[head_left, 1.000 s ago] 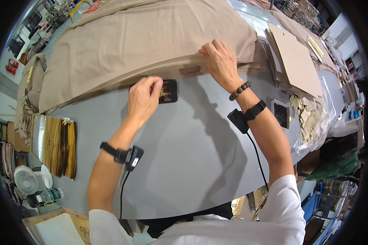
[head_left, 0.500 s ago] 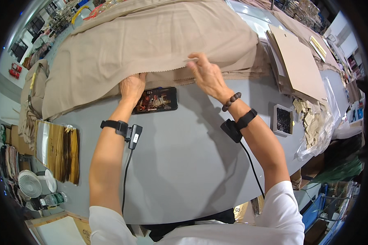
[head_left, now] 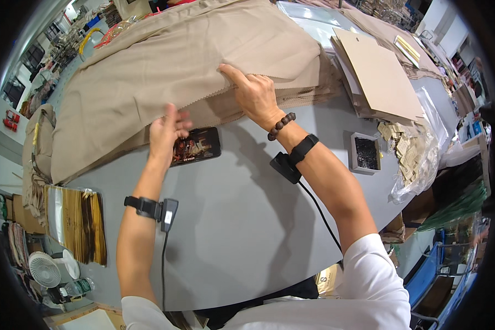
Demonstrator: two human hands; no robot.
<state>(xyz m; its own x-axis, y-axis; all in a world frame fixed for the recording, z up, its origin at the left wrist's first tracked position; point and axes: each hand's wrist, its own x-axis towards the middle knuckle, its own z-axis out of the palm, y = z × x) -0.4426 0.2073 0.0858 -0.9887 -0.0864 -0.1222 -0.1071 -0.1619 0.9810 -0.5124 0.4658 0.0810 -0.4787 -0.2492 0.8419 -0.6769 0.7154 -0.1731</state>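
Note:
A stack of beige cloth (head_left: 165, 60) with zigzag-cut edges covers the far side of the grey table. My right hand (head_left: 256, 99) is at the near edge of the top layer, its fingers curled and closed on the cloth edge, the index finger stretched over it. Lower and to the left, my left hand (head_left: 165, 132) hovers by the cloth's border with fingers apart, somewhat blurred, holding nothing. Beside it a phone (head_left: 203, 147) with a lit screen lies on the table, its left end partly covered by the hand. Both wrists wear black straps with cabled devices.
Right of the cloth lie stacked beige cardboard sheets (head_left: 377, 77), a small box with dark bits (head_left: 367, 154) and a clear bag of paper tags (head_left: 407, 151). On the left are golden packets (head_left: 80, 225), a white fan (head_left: 45, 269) and a bottle (head_left: 80, 286).
My left hand has come out from under the cloth edge and opened beside the phone. My right hand has moved left onto the cloth edge and closed on it. The view has shifted slightly.

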